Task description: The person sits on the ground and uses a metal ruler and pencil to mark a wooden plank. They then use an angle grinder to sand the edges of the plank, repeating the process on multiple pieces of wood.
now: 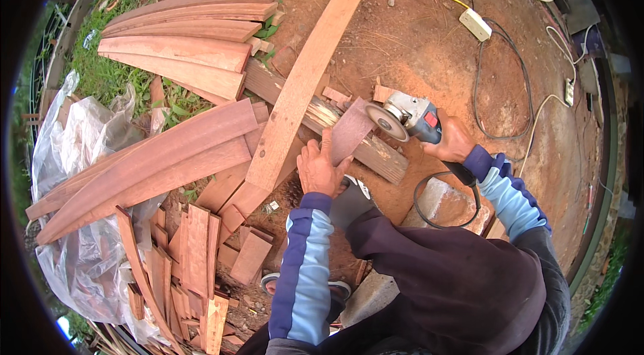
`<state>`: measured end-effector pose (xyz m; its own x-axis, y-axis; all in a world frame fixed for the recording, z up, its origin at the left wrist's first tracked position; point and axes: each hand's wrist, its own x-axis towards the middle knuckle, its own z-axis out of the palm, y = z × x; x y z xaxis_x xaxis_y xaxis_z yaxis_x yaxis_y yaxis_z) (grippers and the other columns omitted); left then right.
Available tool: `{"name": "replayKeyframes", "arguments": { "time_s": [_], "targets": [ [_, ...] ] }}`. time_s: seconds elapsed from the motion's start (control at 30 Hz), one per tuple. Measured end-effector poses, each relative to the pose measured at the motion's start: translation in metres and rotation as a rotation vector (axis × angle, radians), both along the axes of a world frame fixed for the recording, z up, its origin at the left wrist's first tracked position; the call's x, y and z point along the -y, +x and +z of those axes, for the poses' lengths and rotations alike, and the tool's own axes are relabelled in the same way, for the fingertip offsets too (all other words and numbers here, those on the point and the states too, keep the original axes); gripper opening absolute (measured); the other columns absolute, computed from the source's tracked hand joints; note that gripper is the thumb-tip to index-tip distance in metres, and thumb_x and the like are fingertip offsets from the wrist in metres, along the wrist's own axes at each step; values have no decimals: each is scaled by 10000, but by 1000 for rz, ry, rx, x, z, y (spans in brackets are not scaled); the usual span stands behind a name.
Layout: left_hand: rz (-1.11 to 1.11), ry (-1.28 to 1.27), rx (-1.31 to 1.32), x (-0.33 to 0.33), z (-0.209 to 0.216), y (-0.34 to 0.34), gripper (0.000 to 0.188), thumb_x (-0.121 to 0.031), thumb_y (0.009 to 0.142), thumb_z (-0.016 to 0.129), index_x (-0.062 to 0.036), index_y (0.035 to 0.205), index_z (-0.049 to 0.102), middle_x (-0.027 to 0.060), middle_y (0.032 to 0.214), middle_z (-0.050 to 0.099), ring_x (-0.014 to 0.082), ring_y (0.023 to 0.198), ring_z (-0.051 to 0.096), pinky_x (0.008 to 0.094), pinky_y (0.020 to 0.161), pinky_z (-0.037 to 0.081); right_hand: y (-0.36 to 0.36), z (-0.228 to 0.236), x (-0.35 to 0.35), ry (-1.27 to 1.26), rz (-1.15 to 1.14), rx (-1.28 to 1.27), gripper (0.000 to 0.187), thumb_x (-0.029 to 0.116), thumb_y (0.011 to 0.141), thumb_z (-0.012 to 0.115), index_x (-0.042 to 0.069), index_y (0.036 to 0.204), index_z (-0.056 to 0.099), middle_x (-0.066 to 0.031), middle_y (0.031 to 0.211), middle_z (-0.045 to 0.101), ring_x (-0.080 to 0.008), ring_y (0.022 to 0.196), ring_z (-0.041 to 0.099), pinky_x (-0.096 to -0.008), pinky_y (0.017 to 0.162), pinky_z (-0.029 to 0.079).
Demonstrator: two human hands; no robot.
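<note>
My right hand (451, 139) is wrapped round the body of a blue-grey angle grinder (422, 119). Its round disc (386, 122) stands at the right end of a short reddish wooden board (351, 130); whether the disc spins, I cannot tell. With the index finger stretched along the edge, my left hand (320, 167) grips the board's near left side. The board lies across a rough, weathered beam (382, 159). Close under my left hand is a dark shoe (353, 199) with a pale patch.
A long plank (312, 63) slants past on the left. Curved boards (188, 53) lie stacked beyond it, with offcuts (198, 248) and clear plastic sheeting (87, 261) nearer. A concrete block (446, 204) sits below the grinder's cord. To the right are a power strip (475, 24) and loose cables (526, 103).
</note>
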<state>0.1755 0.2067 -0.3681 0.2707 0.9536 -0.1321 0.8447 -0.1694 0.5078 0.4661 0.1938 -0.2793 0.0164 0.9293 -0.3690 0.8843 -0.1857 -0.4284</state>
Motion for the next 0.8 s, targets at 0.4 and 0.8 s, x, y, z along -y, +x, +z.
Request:
{"name": "replayKeyframes", "arguments": {
  "time_s": [0.4,0.8],
  "targets": [
    [-5,6,2,0,-2,-1,808,-388,694,772,-97,1369,438,155,991,515,331,949,513,437,797,402,1,-2,2,-2,12,23,603,282,627,742,-133,988,495,-316,763,607,-449,731,636,-458,665,511],
    [-10,-3,3,0,1,0,798,-378,698,767,-94,1368,439,156,986,521,330,939,515,433,798,404,4,-10,-1,17,23,23,599,290,626,744,-130,969,490,-313,752,597,-447,720,628,-460,643,496]
  ]
}}
